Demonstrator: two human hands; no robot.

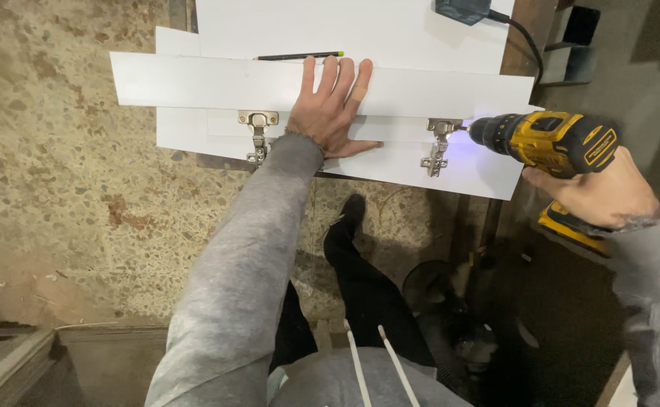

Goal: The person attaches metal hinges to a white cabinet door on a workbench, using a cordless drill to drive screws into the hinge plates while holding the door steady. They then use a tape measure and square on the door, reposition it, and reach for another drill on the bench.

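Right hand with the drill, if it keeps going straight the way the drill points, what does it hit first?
The right hand aims the yellow drill leftward; its bit tip already looks to meet the right-side metal hinge on the white panel, though depth is unclear.

The drill [552,139] hides the right hand's fingers [541,179].

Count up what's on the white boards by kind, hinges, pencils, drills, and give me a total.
Metal hinges: 2, one by the left hand at, one at the drill tip
Pencil: 1
Yellow cordless drill, held in the right hand: 1
Total: 4
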